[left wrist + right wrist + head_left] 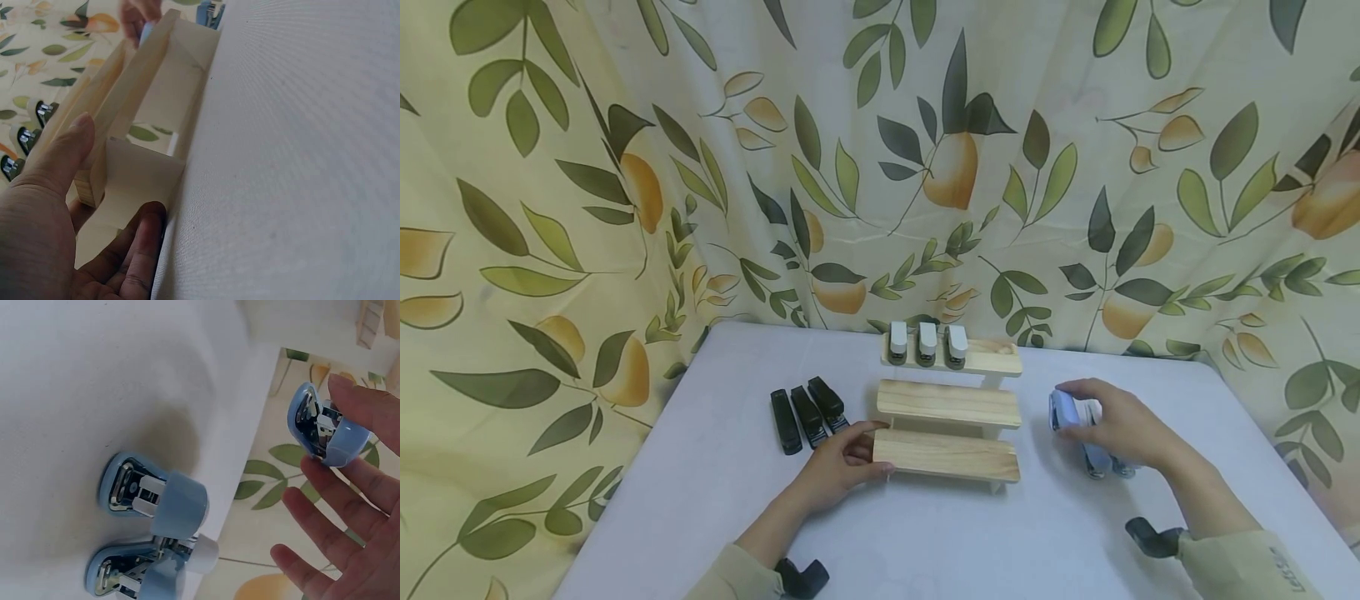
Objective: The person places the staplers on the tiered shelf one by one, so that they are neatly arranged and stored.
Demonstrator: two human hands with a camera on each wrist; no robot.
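Over there the right hand (1123, 423) pinches a blue stapler (347, 444) above the worktop (925, 542), near two more blue staplers (180, 505); the left hand (833, 468) grips the wooden rack's (947, 455) lowest step.

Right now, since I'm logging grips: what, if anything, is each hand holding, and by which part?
The right hand pinches a blue stapler by its sides; the left hand grips the lowest wooden shelf at its left end.
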